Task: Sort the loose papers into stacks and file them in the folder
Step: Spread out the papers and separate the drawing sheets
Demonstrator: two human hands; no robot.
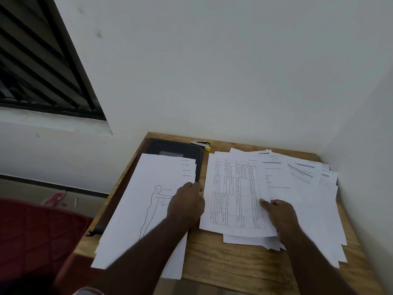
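- Head view: the left hand [187,201] lies flat, fingers relaxed, on the sorted stack [144,201], which rests on the black folder [176,149].
- The right hand [278,213] pinches the table-printed sheet [234,194] atop the loose papers [308,188].
- My advice: lift only that one sheet, check its section label, and square edges when stacking.
- Count: two hands, one folder, one stapler [203,144], one stack showing four staggered labels; the loose sheets are too overlapped to count.

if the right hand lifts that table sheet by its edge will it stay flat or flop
The table sheet is a single thin page, so it would likely droop from the right hand if lifted by one edge. It lies on other loose papers, so it may slide easily and could drag a neighbour along.
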